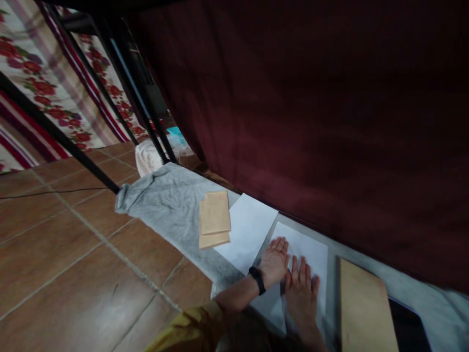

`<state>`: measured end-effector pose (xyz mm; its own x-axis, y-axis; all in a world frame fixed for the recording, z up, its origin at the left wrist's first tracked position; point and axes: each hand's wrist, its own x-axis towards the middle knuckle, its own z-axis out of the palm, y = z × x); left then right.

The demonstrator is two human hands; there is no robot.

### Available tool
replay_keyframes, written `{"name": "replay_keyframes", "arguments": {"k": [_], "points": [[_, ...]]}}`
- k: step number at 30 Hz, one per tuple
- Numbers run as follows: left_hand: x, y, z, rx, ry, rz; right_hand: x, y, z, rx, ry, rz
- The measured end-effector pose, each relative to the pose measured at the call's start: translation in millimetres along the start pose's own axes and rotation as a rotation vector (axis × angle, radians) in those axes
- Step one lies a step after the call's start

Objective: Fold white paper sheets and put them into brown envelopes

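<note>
A white sheet of paper (311, 239) lies on a grey cloth, under both my hands. My left hand (274, 264), with a black band on the wrist, rests on the sheet with its fingers stretched out, holding nothing. Just right of it, my right hand (302, 293) lies flat on the same sheet, fingers a little apart. A second white sheet (251, 225) is to the left. Two brown paper envelopes (216, 212) overlap on the cloth, touching that sheet's left edge. On the right sits a larger brown envelope or board (366, 308); which of these, I cannot tell.
The grey cloth (168, 190) covers a low surface beside a dark red curtain (330, 122). A dark flat object (408, 325) sits at the lower right. Black metal poles (135, 93) stand at the left, above a tiled floor (73, 259) with a thin cable (54, 192).
</note>
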<state>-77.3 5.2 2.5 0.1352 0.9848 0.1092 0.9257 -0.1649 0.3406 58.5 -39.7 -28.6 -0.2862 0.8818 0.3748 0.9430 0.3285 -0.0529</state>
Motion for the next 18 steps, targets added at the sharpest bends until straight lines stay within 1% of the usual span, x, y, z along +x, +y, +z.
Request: {"name": "replay_keyframes", "arguments": {"k": [3, 5, 7, 9, 11, 14, 18], "points": [[-6, -13, -19.6, -0.04, 0.075, -0.029, 2, -4, -1, 0.003, 0.014, 0.033], [-13, -17, -25.9, -0.061, 0.11, -0.02, 3, -5, -2, 0.012, 0.013, 0.047], [-21, -13, -22.6, -0.084, 0.101, 0.057, 2, -4, -2, 0.018, 0.009, 0.051], [-26, -3, -11.6, -0.098, 0.079, 0.148, -1, -2, -1, 0.027, 0.001, 0.033], [-25, 7, 1.4, -0.091, 0.07, 0.166, -3, 1, 1, 0.036, -0.01, -0.002], [-7, 14, 13.6, -0.054, 0.043, 0.12, -4, 2, 3, 0.038, -0.022, -0.011], [33, 6, 12.7, 0.03, -0.01, 0.121, -1, 1, 2, 0.086, -0.033, 0.023]]}}
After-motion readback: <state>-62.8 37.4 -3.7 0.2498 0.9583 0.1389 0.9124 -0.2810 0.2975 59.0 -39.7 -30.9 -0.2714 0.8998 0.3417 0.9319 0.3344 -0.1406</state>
